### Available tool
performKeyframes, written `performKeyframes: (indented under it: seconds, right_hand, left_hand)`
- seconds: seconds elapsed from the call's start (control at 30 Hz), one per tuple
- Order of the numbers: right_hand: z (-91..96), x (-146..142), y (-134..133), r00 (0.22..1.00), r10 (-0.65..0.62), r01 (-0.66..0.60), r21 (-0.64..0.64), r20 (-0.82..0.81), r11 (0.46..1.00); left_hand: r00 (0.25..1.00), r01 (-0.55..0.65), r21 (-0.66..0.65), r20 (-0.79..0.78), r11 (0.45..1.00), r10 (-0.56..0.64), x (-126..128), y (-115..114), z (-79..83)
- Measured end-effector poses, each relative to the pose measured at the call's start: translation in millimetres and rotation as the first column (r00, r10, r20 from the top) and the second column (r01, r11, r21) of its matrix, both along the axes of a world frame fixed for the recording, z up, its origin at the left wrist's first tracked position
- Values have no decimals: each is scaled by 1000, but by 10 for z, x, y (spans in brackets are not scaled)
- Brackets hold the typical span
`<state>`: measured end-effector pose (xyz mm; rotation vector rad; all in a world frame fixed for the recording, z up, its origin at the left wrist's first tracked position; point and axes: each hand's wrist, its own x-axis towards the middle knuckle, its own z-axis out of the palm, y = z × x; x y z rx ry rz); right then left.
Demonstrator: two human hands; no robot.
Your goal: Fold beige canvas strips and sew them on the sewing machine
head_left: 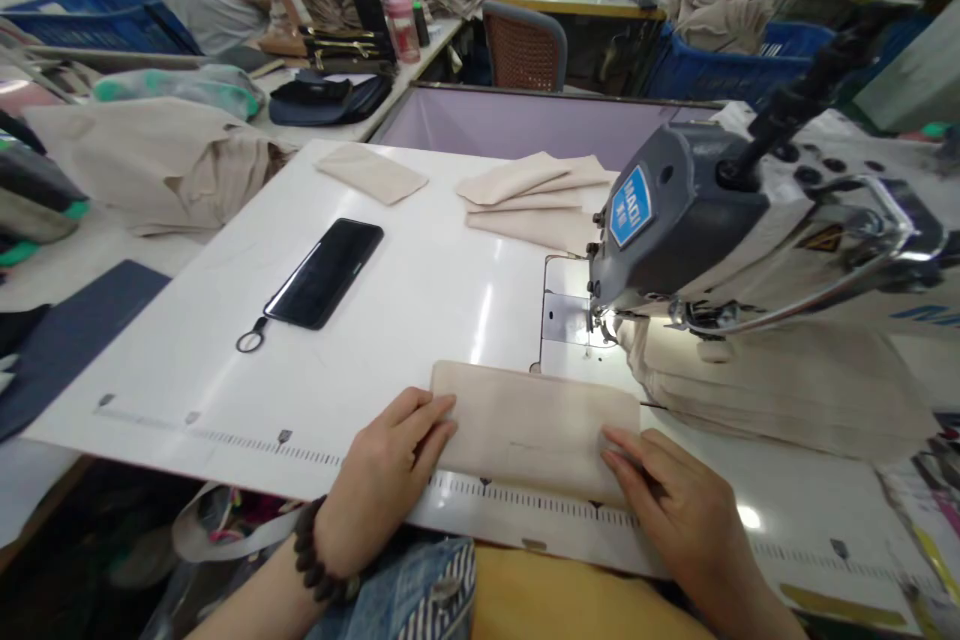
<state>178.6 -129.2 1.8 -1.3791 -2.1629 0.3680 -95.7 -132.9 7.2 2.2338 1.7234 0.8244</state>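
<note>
A folded beige fabric piece [532, 425] lies flat on the white sewing table [420, 320], just in front of the needle of a grey sewing machine [720, 220]. My left hand [382, 480] rests at the piece's left end, fingers stretched flat onto its edge. At the right end my right hand [667, 505] lies with flat fingers pressing the fabric's lower corner. Neither hand grips anything. A dark bead bracelet sits on my left wrist.
A black phone [326, 272] with a ring strap lies to the left. More beige pieces [532, 200] and a single one [371, 172] sit at the table's far side. A fabric stack [772, 385] lies under the machine arm. A person stands at the back left.
</note>
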Motion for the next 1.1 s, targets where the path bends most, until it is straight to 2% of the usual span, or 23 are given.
performKeyframes:
  seconds: [0.2,0.33,0.53,0.8,0.93,1.1]
  right_hand:
    - [-41,19,34,999,-1,-1,36,50,999]
    - [-80,52,46,995,38,-40,11,93,999]
    - [-58,18,50,997,16,-18,31,71,999]
    - [-70,37,75,996,46,-45,-17,76,999]
    - [-35,-10,78,999,2,0,-41,45,999]
    - [31,-59,74,999,-30,33,-133,21,991]
  left_hand:
    - [1000,-11,-47,18,999,12,-21,1,-19]
    - [1000,-16,-82,23,997,18,-26,0,-16]
    - [999,-25,-109,18,994,27,-22,9,3]
    - [999,-41,-112,5,993,41,-22,37,0]
    - [999,-42,-118,-9,992,42,-22,53,18]
    - [998,-36,-76,-44,996,33,-51,73,-19]
